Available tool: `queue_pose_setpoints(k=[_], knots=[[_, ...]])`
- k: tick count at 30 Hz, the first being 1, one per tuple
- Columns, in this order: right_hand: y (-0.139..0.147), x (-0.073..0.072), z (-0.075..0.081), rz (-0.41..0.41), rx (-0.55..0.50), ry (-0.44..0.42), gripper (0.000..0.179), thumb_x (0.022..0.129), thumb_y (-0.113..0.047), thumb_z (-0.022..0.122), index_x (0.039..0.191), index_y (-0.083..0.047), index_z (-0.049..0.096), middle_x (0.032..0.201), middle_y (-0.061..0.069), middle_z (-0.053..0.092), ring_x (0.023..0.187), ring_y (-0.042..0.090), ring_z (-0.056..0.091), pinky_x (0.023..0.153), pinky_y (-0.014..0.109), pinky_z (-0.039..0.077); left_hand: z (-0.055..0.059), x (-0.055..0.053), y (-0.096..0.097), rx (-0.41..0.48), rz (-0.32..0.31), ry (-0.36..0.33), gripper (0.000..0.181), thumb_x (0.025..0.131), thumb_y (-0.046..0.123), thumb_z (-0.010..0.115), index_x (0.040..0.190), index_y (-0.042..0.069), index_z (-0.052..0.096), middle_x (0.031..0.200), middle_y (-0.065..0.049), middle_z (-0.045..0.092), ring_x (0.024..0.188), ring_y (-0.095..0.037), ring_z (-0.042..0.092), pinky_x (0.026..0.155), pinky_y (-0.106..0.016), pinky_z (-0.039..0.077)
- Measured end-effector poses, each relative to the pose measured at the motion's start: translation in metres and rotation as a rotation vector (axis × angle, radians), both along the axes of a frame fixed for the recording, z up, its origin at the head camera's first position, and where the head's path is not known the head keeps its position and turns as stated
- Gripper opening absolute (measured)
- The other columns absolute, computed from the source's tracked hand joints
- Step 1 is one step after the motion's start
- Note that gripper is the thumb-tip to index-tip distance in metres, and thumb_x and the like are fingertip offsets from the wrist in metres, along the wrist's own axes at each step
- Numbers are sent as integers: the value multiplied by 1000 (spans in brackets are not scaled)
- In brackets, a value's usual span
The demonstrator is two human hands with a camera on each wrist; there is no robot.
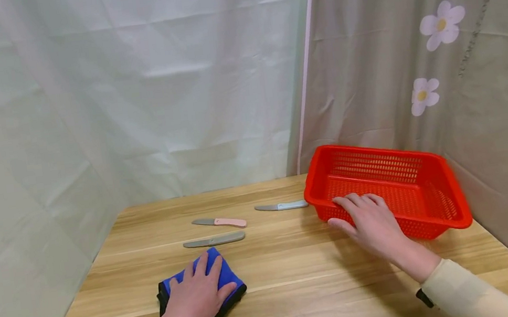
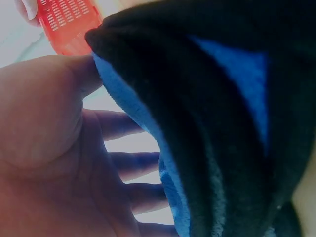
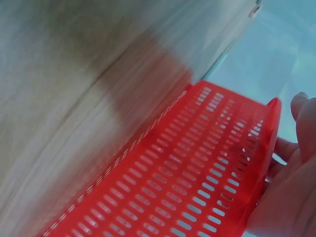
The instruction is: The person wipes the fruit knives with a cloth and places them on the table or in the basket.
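Observation:
My left hand rests with spread fingers on a folded blue cloth with black edging, at the front left of the table. In the left wrist view the cloth's black-edged layers stand beyond the palm. On the right, my right hand holds the near rim of a red perforated plastic basket, fingers over the rim and thumb outside. The right wrist view shows the basket's slotted wall close to that hand. Inside, the basket's visible floor is bare.
Beyond the cloth lie a grey-handled knife and a pink-handled knife. A light-blue-handled knife lies by the basket's left side. Pale curtains hang behind and beside the wooden table.

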State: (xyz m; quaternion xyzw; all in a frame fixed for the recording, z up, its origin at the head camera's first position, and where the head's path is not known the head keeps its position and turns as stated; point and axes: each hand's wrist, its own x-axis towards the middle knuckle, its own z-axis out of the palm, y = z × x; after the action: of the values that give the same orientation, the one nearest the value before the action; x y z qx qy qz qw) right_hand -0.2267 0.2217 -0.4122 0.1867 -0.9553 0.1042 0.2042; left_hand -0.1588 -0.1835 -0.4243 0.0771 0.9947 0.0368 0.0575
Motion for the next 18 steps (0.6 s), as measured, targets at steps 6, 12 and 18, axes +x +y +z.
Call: queue_pose_setpoints(k=[6,12,18], knots=[[7,-10,1,31,6,-6,50,101,-44,81,133,-6,74,121,12,74,112,37,69,110,64,44,-2,-1,-1,21,-37,-35,74,109,63,58,163,13,55,168,-26,43,147,-63,42,104,-90,35],[18,-22,0,51,18,-3,44,102,-42,80,124,-4,76,116,12,75,110,38,69,108,62,46,-1,-1,1,51,-82,-77,66,109,62,57,160,20,60,172,-23,40,151,-65,36,105,-91,32],[24,-30,2,74,16,-25,40,101,-40,81,121,-6,77,115,11,76,108,39,70,103,61,50,3,0,4,70,-115,-137,66,108,66,56,158,24,62,175,-21,36,153,-65,32,109,-91,29]])
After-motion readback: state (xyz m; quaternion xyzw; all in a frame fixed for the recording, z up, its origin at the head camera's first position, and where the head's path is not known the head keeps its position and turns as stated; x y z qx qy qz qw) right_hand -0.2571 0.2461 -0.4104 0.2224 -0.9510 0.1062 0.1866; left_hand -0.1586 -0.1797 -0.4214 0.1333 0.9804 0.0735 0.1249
